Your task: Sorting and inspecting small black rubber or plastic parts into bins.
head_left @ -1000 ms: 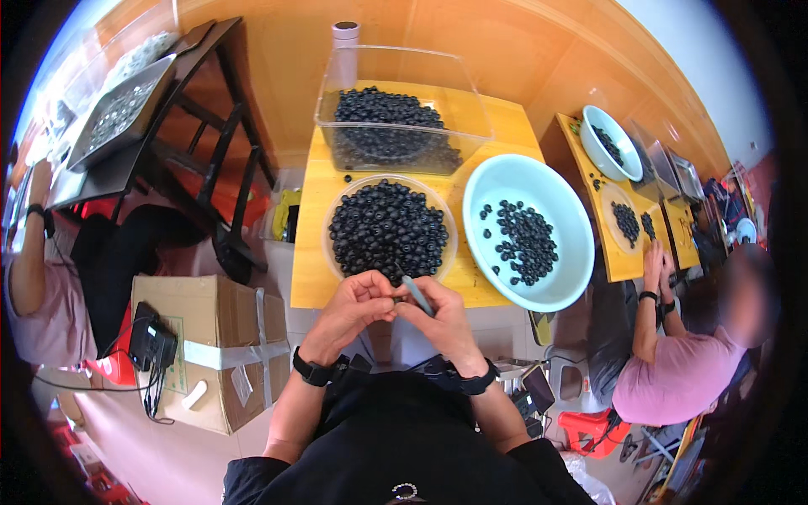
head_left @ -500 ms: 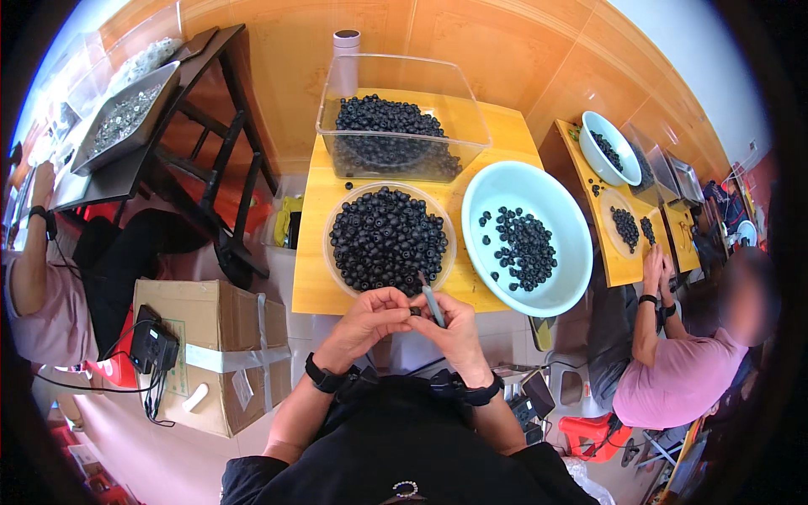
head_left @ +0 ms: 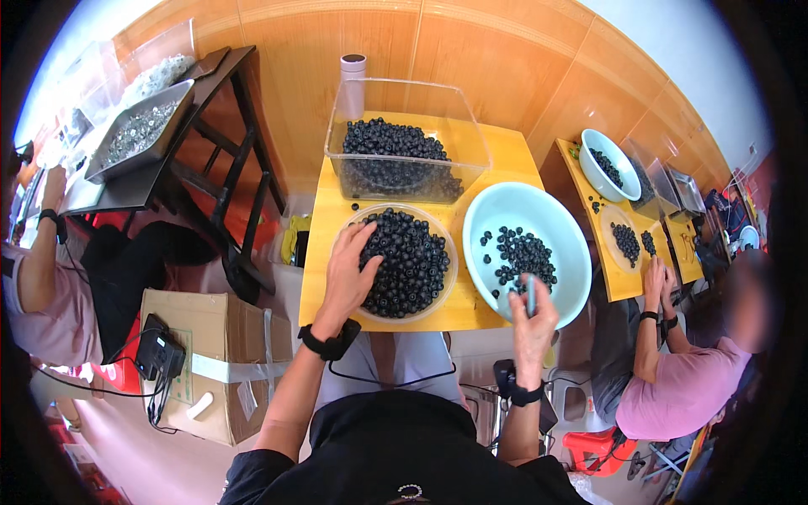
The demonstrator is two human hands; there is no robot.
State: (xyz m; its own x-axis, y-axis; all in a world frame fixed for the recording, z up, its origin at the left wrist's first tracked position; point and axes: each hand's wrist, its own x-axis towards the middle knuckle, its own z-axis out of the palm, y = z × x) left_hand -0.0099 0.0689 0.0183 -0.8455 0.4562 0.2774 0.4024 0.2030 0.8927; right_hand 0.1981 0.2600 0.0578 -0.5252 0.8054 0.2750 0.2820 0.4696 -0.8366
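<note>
My left hand (head_left: 343, 273), fingers spread, rests at the left side of a heap of small round black parts (head_left: 408, 261), which look like rings or knobs with a hole. They fill a shallow round clear tray (head_left: 452, 273). My right hand (head_left: 533, 316) is closed on a slim grey-blue tool handle (head_left: 530, 296), held upright over the near rim of the light blue basin (head_left: 570, 252); the tool's tip cannot be made out. More black parts (head_left: 526, 252) lie spread over the basin's bottom.
Behind the tray stands a clear plastic bin (head_left: 404, 178) of black parts, with a pink flask (head_left: 352, 88) behind it. A taped cardboard box (head_left: 215, 362) stands at the left. Co-workers sit at both sides; the right one's hands (head_left: 658, 282) are near another tray.
My hands have parted. The left moved up onto the heap and spread its fingers; the small black part it held is gone from view. The right moved right, over the basin, still with the tool.
</note>
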